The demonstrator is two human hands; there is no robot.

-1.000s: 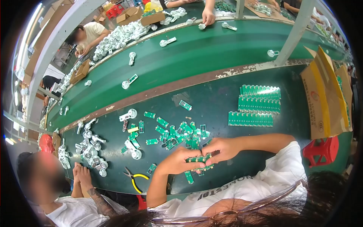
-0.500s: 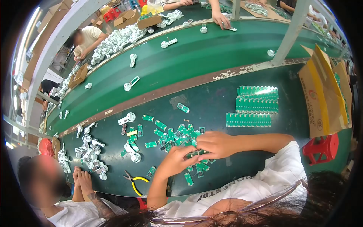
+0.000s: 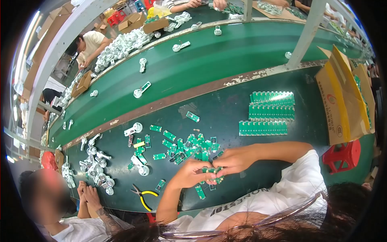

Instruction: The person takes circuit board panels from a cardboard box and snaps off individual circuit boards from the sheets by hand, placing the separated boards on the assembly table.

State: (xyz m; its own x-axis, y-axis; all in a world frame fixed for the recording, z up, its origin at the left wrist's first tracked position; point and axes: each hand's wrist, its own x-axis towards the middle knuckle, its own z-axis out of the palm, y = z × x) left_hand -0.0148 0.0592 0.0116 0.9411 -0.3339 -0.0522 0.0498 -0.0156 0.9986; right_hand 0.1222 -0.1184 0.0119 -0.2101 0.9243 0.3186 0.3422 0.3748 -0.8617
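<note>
Holding a green board pc (image 3: 212,176) b/w them, the left hand (image 3: 191,173) and right hand (image 3: 234,159) are close together over the near edge of the tabletop (image 3: 225,197). The grip of each hand is narrow, w/ fingers pinched on the green board pc; can't tell if it's one pc or more. A loose board (image 3: 200,192) lies just below the left hand.

To the left, the pliers w/ yellow handles (image 3: 144,195) lie open near the edge, w/ a small board (image 3: 160,185) b/w them and the left arm. Further left, a co-worker's hands (image 3: 88,192) are together at the edge.

Just past the hands is a messy pile of small green boards (image 3: 195,146). Left of it are a few white parts w/ round ends (image 3: 142,170) and a yellow pc (image 3: 139,144), then a big bunch of white parts (image 3: 96,166).

On the right, long green strips (image 3: 263,128) lie in 3 rows, near a cardboard box (image 3: 342,99). A red stool (image 3: 342,156) is below the box.

Far off, a green belt (image 3: 181,68) has some white pcs (image 3: 142,65) on it. Past that are a huge white heap (image 3: 123,47) and a person in a light top (image 3: 93,43).
</note>
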